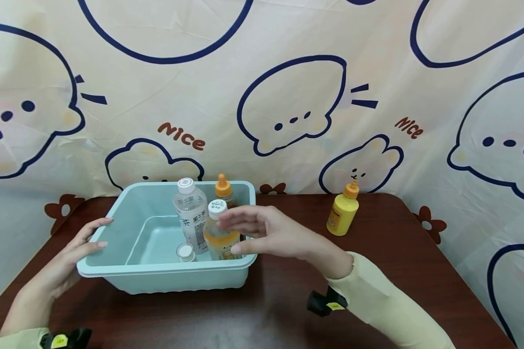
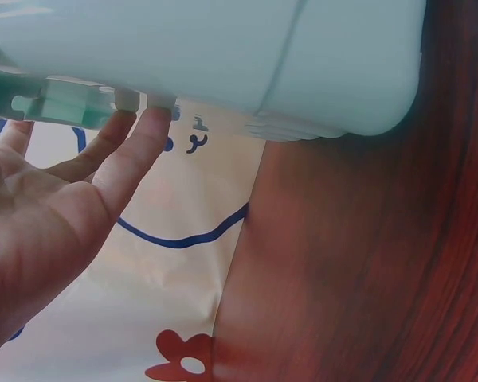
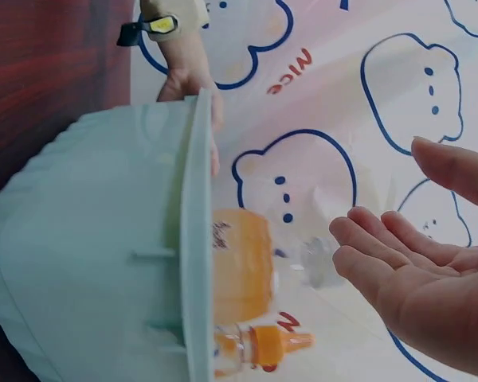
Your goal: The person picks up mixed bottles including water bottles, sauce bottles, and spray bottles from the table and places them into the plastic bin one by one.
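A light blue plastic bin (image 1: 174, 281) stands on the table, several bottles inside. My left hand (image 1: 72, 254) holds its left rim, thumb and a finger over the edge; fingertips also meet the bin's outer wall (image 2: 303, 64) in the left wrist view. My right hand (image 1: 270, 232) hovers over the bin's right side with fingers extended, overlapping a white-capped bottle of orange drink (image 1: 216, 237). In the right wrist view that hand (image 3: 422, 255) is empty and apart from the orange bottle (image 3: 243, 267). Beside it stands a clear labelled bottle (image 1: 192, 213). An orange-nozzled bottle (image 1: 223, 186) is behind.
Low in the bin shows another white cap (image 1: 186, 251). A yellow squeeze bottle with an orange nozzle (image 1: 342, 213) stands on the dark wooden table (image 1: 301, 300) at the back right. A cartoon-printed curtain (image 1: 288, 169) rises behind the table.
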`<state>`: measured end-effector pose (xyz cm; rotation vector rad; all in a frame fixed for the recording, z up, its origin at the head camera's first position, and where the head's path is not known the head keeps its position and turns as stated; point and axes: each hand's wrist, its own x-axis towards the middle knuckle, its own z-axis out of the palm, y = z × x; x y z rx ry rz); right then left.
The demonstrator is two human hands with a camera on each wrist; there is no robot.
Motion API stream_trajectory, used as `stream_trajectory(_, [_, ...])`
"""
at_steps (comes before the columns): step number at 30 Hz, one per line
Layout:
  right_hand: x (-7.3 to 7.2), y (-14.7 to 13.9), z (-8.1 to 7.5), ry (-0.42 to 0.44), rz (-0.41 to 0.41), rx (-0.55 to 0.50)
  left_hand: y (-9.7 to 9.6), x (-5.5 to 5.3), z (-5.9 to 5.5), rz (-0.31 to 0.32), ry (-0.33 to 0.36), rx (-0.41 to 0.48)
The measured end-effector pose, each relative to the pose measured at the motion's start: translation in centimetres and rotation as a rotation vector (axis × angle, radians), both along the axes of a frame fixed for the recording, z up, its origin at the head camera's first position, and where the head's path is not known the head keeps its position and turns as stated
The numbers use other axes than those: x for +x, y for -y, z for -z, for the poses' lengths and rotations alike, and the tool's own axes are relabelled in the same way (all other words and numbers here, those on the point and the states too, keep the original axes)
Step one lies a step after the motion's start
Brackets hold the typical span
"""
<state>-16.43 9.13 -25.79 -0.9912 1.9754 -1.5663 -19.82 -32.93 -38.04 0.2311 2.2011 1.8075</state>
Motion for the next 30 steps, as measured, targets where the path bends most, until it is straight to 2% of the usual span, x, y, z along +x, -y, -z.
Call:
stream_trajectory(9, [-0.3, -2.3, -1.1, -0.019, 0.083, -0.02, 0.1, 0.0, 0.1, -0.002, 0.017, 0.007])
stream_trajectory(12, [-0.5, -3.4, -1.4, -0.018, 0.131, -0.034, 0.1, 0.0, 0.0, -0.001, 0.018, 0.007])
stream_trajectory(18, [-1.1, -5.8, -1.9, -0.071, 0.239, -0.083, 0.1, 0.0, -0.1, 0.002, 0.019, 0.018])
stream_trajectory(25, [-1.6, -8.1, -2.4, -0.071, 0.363, -0.026, 0.1, 0.1, -0.1, -0.003, 0.015, 0.015])
stream_trajectory(30, [-2.0, -9.6, -2.2, -0.092, 0.419, 0.018, 0.1, 0.1, -0.2, 0.005, 0.023, 0.019])
